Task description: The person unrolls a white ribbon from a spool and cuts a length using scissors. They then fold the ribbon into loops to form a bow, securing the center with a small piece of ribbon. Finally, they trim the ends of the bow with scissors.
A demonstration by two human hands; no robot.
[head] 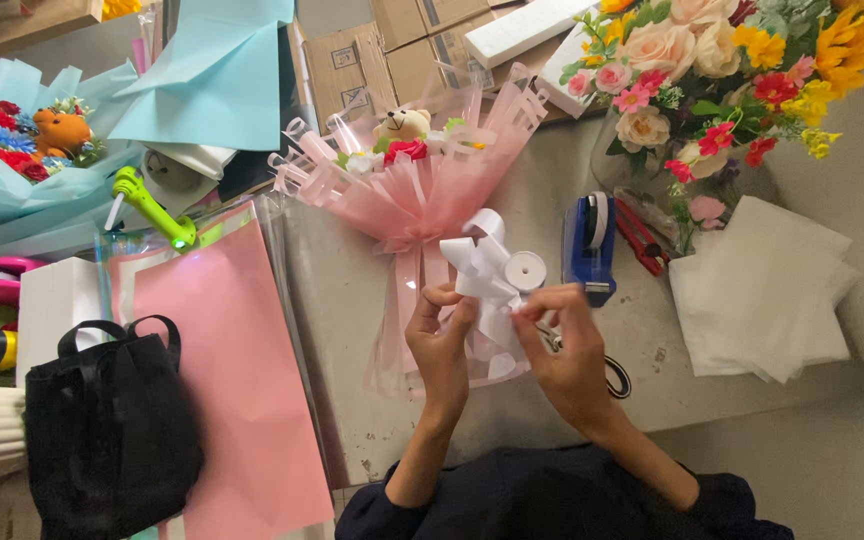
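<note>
- The left hand [441, 340] is pinching the white ribbon bow [482, 268] from its left side, fingers curled closed on the loops.
- The right hand [564, 345] is gripping the same bow from the right, thumb and fingertips closed together on the ribbon just below a small white ribbon spool [525, 271].
- The bow is sitting between both hands, right over the narrow stem of the pink bouquet [414, 185], which is lying on the grey surface [352, 300] with its wide end pointing away from the person.
- A small cream teddy bear [404, 124] and a red flower are peeking out of the pink wrapping at the bouquet's top.
- A blue tape dispenser [589, 245] is standing just to the right of the bow, with red-handled cutters [639, 238] beside it.
- A stack of white tissue sheets [762, 290] is lying further right, below a large mixed flower arrangement [722, 70].
- A pink sheet of paper [237, 380] is spreading across the left of the surface, with a black bag [107, 430] resting at its edge.
- A green glue gun [152, 208] is lying above the pink sheet, near a blue-wrapped bouquet [27, 150] holding an orange toy bear.
- Cardboard boxes [372, 55] are standing behind the pink bouquet.
</note>
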